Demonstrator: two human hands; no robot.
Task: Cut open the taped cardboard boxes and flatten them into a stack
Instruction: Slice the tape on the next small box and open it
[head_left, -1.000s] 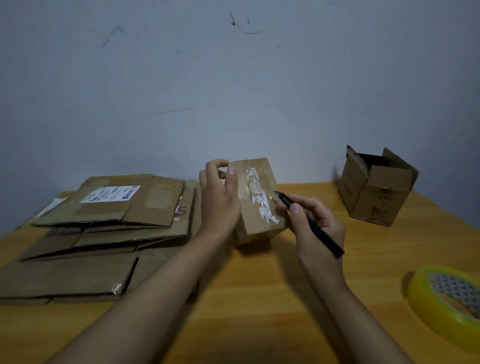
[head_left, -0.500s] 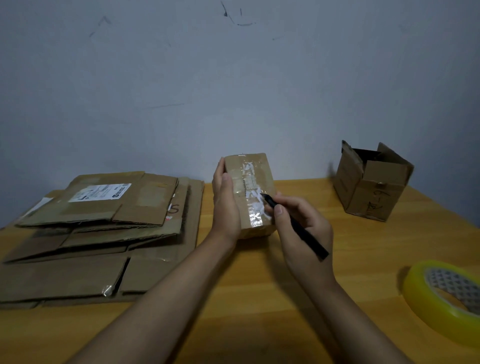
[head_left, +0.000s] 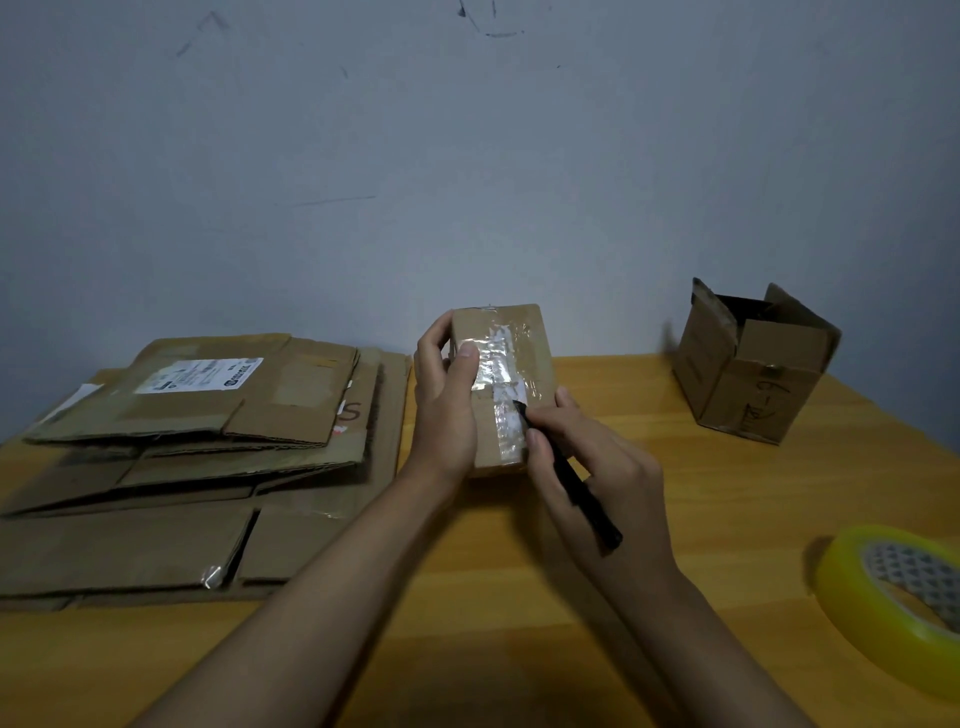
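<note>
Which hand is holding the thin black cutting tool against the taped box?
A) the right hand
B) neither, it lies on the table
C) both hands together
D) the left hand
A: the right hand grips the black cutter with its tip on the tape of the small box, while the left hand only holds the box's side.

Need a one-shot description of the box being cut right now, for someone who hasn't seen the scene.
On the wooden table, look to the centre, right of the stack of flattened cardboard. The small taped box stands tilted there, gripped by the left hand while the right hand puts a black cutter to its tape. Unlike the open box far right, it is sealed.
</note>
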